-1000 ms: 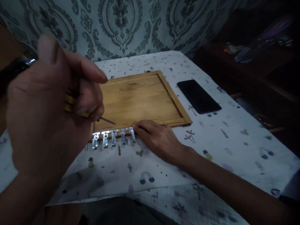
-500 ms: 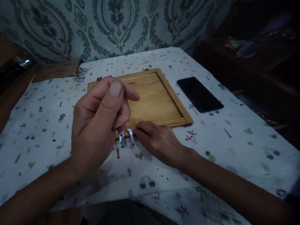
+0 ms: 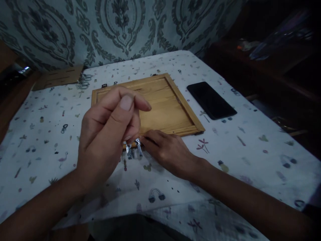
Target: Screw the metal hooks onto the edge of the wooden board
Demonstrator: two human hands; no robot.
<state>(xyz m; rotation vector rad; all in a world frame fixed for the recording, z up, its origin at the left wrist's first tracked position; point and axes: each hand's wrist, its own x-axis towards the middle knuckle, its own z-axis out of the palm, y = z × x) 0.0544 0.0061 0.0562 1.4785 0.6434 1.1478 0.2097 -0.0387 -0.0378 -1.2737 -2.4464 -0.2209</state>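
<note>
My left hand (image 3: 107, 130) is raised in front of the wooden framed panel (image 3: 163, 110), hiding part of its left side. Its fingers are curled with the thumb pressed to the index finger; whatever they hold, if anything, cannot be made out. At the panel's near edge is a shiny metal latch-like fitting (image 3: 137, 147) with two prongs hanging over the edge and a screw head showing. My right hand (image 3: 170, 150) rests at that edge, its bent fingers pressed together against the fitting's right side. The fingertips are partly hidden.
A black phone (image 3: 210, 100) lies right of the panel on the patterned white tablecloth (image 3: 240, 160). At the back left lie a brown cardboard piece (image 3: 57, 77) and several metal fittings (image 3: 84, 80). A patterned curtain-like cloth (image 3: 120, 30) hangs behind the table.
The view has shifted slightly, so the table things sit a little further left. My left hand has moved slightly right and down; my right hand stays at the fitting.
</note>
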